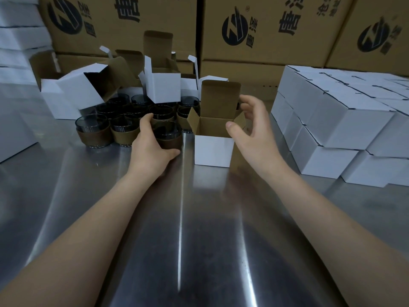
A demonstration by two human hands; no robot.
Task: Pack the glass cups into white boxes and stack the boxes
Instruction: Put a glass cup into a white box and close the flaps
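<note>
Stainless table point(181, 218) carries it all: the left hand point(152, 144) curls round a glass cup point(170, 132) at the cup cluster's point(104, 120) near edge, seemingly to lift it, while the right hand point(251, 129), fingers relaxed and holding nothing, flanks the open white box point(213, 149) just right of that cup, likely to steady it. The cup is smoky glass with a brown sleeve; closed white boxes point(332, 122) stack further right.

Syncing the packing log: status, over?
Left hand grips front glass cup on the table. Right hand open beside open white box, lid up. Nothing between cup and box.
</note>
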